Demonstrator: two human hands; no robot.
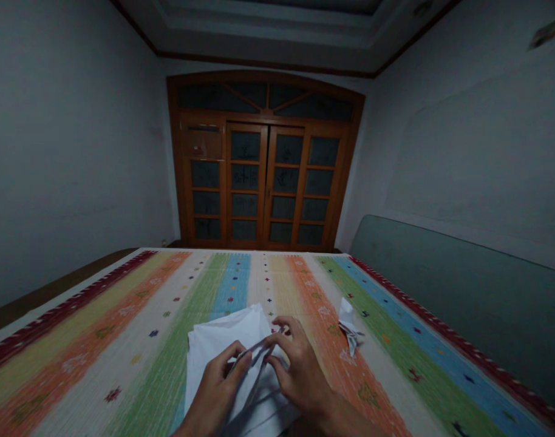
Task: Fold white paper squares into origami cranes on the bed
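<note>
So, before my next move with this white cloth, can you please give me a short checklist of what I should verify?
1. The left hand and right hand are both at the white cloth: ok.
2. The grey strap is pinched firmly by the fingers: cannot tell.
3. The white cloth lies flat on the striped bedspread: not ok, it is bunched.
4. The smaller white piece lies apart from the hands: ok.
5. The whole white cloth is in view: not ok, the hands and picture edge cut it off.
</note>
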